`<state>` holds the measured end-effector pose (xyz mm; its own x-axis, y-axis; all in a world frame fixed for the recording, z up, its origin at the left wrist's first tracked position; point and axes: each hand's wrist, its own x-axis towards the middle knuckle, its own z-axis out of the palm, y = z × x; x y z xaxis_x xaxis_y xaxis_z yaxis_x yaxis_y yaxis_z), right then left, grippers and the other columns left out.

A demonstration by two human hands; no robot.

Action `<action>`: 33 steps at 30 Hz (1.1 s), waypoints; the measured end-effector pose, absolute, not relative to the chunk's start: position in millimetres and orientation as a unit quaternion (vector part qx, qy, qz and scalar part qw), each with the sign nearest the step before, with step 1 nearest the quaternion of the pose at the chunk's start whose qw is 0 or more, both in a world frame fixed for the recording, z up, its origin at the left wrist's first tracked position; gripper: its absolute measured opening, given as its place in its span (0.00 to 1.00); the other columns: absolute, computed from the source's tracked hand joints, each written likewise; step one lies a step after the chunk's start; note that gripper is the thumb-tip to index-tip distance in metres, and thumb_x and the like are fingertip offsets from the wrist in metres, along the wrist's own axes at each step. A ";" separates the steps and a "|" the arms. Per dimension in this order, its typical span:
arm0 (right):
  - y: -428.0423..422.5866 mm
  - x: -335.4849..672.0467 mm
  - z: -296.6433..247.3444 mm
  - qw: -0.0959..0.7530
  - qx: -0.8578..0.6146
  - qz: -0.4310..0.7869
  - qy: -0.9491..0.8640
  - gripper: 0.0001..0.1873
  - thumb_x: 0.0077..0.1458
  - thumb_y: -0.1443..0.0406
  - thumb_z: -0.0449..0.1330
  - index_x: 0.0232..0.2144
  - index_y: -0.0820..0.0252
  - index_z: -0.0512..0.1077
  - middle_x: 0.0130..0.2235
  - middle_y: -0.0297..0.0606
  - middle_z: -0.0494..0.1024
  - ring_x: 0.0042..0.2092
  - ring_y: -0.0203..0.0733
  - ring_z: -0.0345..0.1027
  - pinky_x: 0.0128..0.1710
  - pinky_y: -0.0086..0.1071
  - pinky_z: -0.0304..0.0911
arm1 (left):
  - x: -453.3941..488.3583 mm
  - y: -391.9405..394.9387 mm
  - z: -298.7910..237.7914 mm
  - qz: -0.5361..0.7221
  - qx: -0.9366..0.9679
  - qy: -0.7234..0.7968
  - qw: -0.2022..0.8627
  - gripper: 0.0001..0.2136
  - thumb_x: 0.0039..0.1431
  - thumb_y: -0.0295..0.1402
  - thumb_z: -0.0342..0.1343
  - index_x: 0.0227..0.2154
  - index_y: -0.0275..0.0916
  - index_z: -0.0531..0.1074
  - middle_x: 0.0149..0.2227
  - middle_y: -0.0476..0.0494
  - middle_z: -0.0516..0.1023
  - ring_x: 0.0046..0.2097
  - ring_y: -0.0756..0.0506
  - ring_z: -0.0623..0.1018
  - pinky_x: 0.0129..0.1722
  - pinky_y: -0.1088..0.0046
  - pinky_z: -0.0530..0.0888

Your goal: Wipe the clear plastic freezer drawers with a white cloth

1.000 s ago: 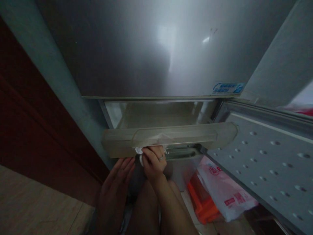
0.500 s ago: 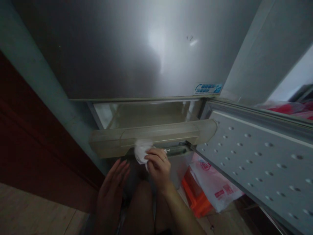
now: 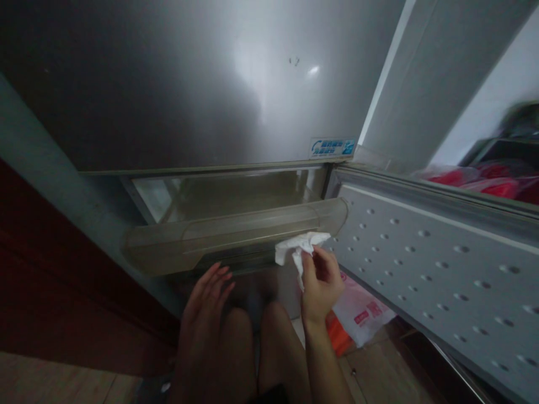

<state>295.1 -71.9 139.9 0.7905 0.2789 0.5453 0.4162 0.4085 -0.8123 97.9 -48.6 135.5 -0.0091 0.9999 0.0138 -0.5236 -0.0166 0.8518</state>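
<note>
My right hand [image 3: 320, 285] pinches a crumpled white tissue [image 3: 297, 247] and holds it against the lower right front of a clear plastic drawer [image 3: 202, 238], which is pulled out of a silver fridge [image 3: 189, 84]. My left hand [image 3: 207, 297] rests flat on my left knee, fingers stretched out and together, just below the drawer's front. It holds nothing.
The fridge's open lower door [image 3: 438, 264], white with rows of dimples, stands at the right. A white and red plastic bag [image 3: 362, 314] over something orange lies on the floor below it. A dark red panel [image 3: 50, 269] is at the left. Red packets [image 3: 475, 182] sit at far right.
My right hand has slid the tissue along the drawer front from the middle to the right end. The left hand has stayed on my knee. My view has shifted, so the fridge sits further left.
</note>
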 end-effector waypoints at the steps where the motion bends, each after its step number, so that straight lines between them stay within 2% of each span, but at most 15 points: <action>1: -63.4 295.8 146.0 0.770 -0.540 -0.060 -0.335 0.08 0.57 0.61 0.64 0.37 0.59 0.79 0.35 0.38 0.79 0.38 0.40 0.73 0.40 0.34 0.69 | 100.1 -44.3 137.5 0.616 0.350 0.335 0.621 0.17 0.49 0.39 0.67 0.44 0.44 0.81 0.51 0.40 0.81 0.53 0.41 0.79 0.50 0.68 0.78; 6: -39.3 297.8 157.2 0.751 -0.562 -0.058 -0.341 0.13 0.57 0.57 0.62 0.38 0.60 0.78 0.35 0.40 0.82 0.34 0.41 0.75 0.36 0.34 0.70 | 108.2 -29.2 150.4 0.576 0.389 0.317 0.646 0.16 0.57 0.35 0.58 0.48 0.41 0.77 0.58 0.37 0.76 0.61 0.37 0.73 0.60 0.57 0.72; 9: -37.8 301.5 153.4 0.743 -0.582 -0.038 -0.328 0.13 0.56 0.56 0.62 0.37 0.60 0.78 0.32 0.38 0.81 0.30 0.40 0.74 0.33 0.33 0.70 | 110.1 -26.5 154.6 0.587 0.375 0.307 0.649 0.15 0.58 0.33 0.56 0.48 0.41 0.75 0.56 0.36 0.77 0.60 0.36 0.75 0.58 0.54 0.73; 15: -44.5 305.5 135.9 0.730 -0.599 0.002 -0.330 0.14 0.56 0.56 0.61 0.37 0.61 0.79 0.31 0.38 0.81 0.30 0.41 0.74 0.33 0.33 0.69 | 110.8 -29.5 158.9 0.621 0.361 0.275 0.639 0.12 0.58 0.32 0.57 0.46 0.42 0.76 0.52 0.38 0.79 0.56 0.37 0.77 0.54 0.57 0.77; 18: -52.3 306.4 124.3 0.729 -0.600 0.035 -0.329 0.16 0.55 0.55 0.62 0.37 0.61 0.80 0.29 0.37 0.81 0.29 0.41 0.73 0.32 0.33 0.69 | 112.7 -30.1 161.9 0.610 0.390 0.265 0.637 0.14 0.58 0.33 0.57 0.47 0.42 0.76 0.54 0.36 0.78 0.58 0.35 0.76 0.56 0.53 0.75; 21: -65.4 306.7 110.6 0.736 -0.593 0.080 -0.317 0.18 0.52 0.54 0.65 0.36 0.63 0.80 0.28 0.38 0.81 0.28 0.42 0.74 0.30 0.33 0.69 | 121.6 -29.0 168.4 0.581 0.419 0.258 0.649 0.14 0.56 0.35 0.60 0.46 0.40 0.76 0.53 0.33 0.79 0.57 0.32 0.76 0.53 0.51 0.76; 23: -75.6 306.0 100.9 0.738 -0.592 0.115 -0.302 0.19 0.50 0.53 0.66 0.36 0.63 0.80 0.28 0.39 0.81 0.28 0.43 0.74 0.29 0.34 0.70 | 132.9 -29.2 176.7 0.564 0.443 0.256 0.648 0.16 0.56 0.36 0.63 0.46 0.38 0.76 0.52 0.33 0.79 0.55 0.32 0.78 0.51 0.53 0.78; 26: -89.7 304.2 88.6 0.730 -0.599 0.155 -0.291 0.20 0.49 0.52 0.66 0.36 0.63 0.80 0.30 0.41 0.82 0.29 0.44 0.76 0.31 0.35 0.72 | 152.8 -30.3 194.0 0.543 0.477 0.253 0.644 0.19 0.56 0.42 0.66 0.48 0.38 0.77 0.49 0.35 0.82 0.49 0.38 0.82 0.47 0.62 0.79; 29: -99.3 303.5 81.0 0.718 -0.603 0.175 -0.299 0.21 0.49 0.51 0.66 0.36 0.63 0.80 0.30 0.41 0.83 0.30 0.45 0.77 0.31 0.35 0.72 | 166.7 -28.2 209.9 0.525 0.498 0.253 0.642 0.24 0.52 0.51 0.67 0.42 0.35 0.79 0.39 0.37 0.85 0.39 0.44 0.84 0.41 0.70 0.79; 33: -105.7 305.7 75.6 0.706 -0.614 0.198 -0.293 0.22 0.48 0.51 0.66 0.36 0.63 0.81 0.31 0.42 0.83 0.32 0.46 0.77 0.32 0.33 0.73 | 171.1 -22.7 219.2 0.520 0.513 0.273 0.626 0.27 0.50 0.58 0.64 0.33 0.33 0.81 0.31 0.39 0.85 0.32 0.46 0.83 0.37 0.73 0.78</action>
